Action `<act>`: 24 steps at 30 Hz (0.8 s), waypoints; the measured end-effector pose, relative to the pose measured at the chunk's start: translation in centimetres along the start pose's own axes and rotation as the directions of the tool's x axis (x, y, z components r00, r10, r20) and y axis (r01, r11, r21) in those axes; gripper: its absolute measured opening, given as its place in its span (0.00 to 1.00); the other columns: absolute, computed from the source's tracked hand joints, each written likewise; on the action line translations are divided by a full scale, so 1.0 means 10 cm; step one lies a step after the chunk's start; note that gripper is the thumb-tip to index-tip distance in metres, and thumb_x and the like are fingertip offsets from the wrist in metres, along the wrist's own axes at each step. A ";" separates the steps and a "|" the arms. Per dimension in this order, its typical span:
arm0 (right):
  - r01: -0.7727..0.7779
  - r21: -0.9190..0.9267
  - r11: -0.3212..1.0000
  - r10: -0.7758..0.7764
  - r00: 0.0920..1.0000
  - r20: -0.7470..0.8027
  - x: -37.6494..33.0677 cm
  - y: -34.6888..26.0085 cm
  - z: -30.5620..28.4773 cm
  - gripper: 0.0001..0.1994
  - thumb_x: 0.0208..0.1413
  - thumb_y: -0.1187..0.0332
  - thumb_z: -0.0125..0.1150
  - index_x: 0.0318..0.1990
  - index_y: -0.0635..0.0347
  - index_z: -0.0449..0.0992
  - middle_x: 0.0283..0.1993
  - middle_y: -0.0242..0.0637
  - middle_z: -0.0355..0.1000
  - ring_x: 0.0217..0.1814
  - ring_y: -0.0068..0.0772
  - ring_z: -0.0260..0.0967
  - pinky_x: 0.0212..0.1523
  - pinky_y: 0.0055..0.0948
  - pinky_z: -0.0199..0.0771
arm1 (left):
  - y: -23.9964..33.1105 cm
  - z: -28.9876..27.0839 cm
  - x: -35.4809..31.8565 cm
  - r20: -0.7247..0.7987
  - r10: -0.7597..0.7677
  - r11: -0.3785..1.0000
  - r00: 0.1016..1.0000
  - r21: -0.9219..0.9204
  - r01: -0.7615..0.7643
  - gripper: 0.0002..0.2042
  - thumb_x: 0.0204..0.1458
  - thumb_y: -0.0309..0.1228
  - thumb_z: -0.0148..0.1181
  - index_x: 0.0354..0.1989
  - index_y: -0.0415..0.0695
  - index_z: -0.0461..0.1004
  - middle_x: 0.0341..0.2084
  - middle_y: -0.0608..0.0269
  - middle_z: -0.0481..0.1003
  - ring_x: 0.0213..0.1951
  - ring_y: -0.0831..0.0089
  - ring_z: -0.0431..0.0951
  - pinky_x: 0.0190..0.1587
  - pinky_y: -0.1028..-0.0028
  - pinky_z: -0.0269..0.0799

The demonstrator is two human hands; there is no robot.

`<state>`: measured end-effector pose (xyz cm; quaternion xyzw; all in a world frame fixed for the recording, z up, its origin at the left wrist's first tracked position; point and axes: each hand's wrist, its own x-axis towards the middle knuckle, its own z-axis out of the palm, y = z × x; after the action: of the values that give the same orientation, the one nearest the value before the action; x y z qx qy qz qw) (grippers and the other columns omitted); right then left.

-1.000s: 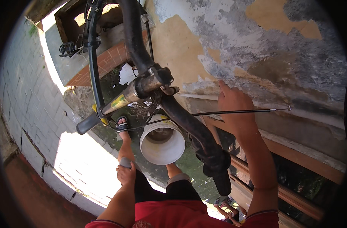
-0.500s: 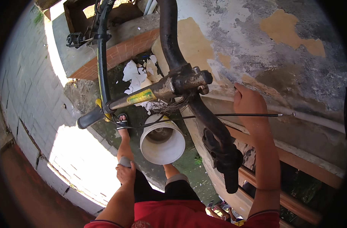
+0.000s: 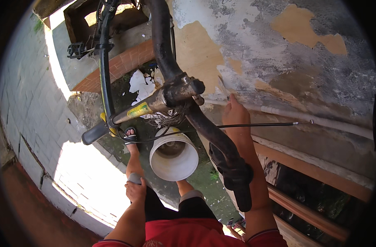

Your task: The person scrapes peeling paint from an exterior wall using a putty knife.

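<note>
Bike frame runs out of view at 12 o'clock; right hand (image 3: 236, 115) partly behind the handlebar (image 3: 214, 142), fingers up by the thin black cable (image 3: 258, 124), grip can't tell. Bar black, grimy, yellow sticker (image 3: 139, 110) on stem. Left hand (image 3: 135, 190) clenched on grey tool (image 3: 134, 178). White bucket (image 3: 174, 154) at 6 o'clock.

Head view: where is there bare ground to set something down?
The sunlit paving left of the left hand is bare. Under the handlebar it is crowded: white bucket, sandalled foot, cable, paper litter.
</note>
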<state>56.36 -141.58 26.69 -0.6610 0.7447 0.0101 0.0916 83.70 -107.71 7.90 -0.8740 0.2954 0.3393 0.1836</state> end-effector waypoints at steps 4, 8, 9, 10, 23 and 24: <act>-0.114 0.363 0.925 0.153 0.985 -0.081 -0.32 -0.03 -0.01 0.21 0.64 0.69 0.47 0.62 0.69 0.66 0.33 0.46 0.72 0.34 0.46 0.73 0.36 0.43 0.74 | -0.05 0.00 0.01 0.030 -0.007 1.000 1.000 0.007 0.007 0.33 0.49 0.57 0.57 0.45 0.33 0.67 0.40 0.44 0.72 0.43 0.49 0.78 0.47 0.57 0.74; -0.475 0.858 0.193 0.362 0.848 0.388 -0.46 -0.12 -0.36 0.25 0.64 0.67 0.47 0.67 0.65 0.61 0.28 0.29 0.62 0.24 0.24 0.62 0.23 0.28 0.66 | -0.04 0.04 0.01 -0.012 0.015 1.000 1.000 0.026 -0.015 0.33 0.49 0.58 0.56 0.44 0.34 0.67 0.40 0.44 0.72 0.42 0.49 0.78 0.46 0.57 0.74; -0.496 0.868 0.034 0.354 0.818 0.454 -0.46 -0.14 -0.39 0.26 0.64 0.66 0.47 0.68 0.63 0.59 0.28 0.25 0.59 0.22 0.19 0.58 0.20 0.24 0.62 | -0.02 0.03 0.02 -0.002 0.014 0.999 1.000 0.030 -0.014 0.33 0.49 0.58 0.56 0.44 0.34 0.67 0.40 0.44 0.72 0.42 0.49 0.78 0.46 0.57 0.74; -0.483 0.871 -0.092 0.317 0.815 0.486 -0.45 -0.10 -0.36 0.27 0.64 0.66 0.46 0.69 0.62 0.57 0.28 0.25 0.59 0.21 0.19 0.56 0.19 0.22 0.59 | 0.00 0.01 0.03 0.007 0.012 0.999 1.000 0.033 -0.012 0.33 0.49 0.58 0.56 0.44 0.34 0.67 0.40 0.44 0.72 0.41 0.49 0.78 0.46 0.57 0.75; -0.316 0.924 -0.216 0.463 0.800 0.382 -0.30 -0.55 0.07 0.29 0.63 0.66 0.47 0.71 0.59 0.53 0.26 0.25 0.54 0.20 0.17 0.50 0.20 0.22 0.56 | -0.01 -0.04 0.06 -0.002 0.047 0.999 0.999 0.024 -0.046 0.32 0.49 0.57 0.57 0.42 0.34 0.68 0.40 0.45 0.72 0.42 0.49 0.78 0.46 0.57 0.74; -0.295 0.925 -0.238 0.455 0.808 0.374 -0.25 -0.59 0.10 0.29 0.63 0.66 0.48 0.71 0.59 0.54 0.26 0.24 0.54 0.20 0.17 0.50 0.20 0.22 0.56 | -0.02 -0.04 0.06 0.000 0.042 0.999 0.999 0.025 -0.042 0.32 0.49 0.57 0.57 0.42 0.34 0.68 0.40 0.45 0.72 0.42 0.49 0.78 0.46 0.57 0.74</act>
<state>62.52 -139.71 26.72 -0.1135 0.6718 -0.5425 0.4914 84.37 -108.00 7.81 -0.8653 0.3180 0.3393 0.1872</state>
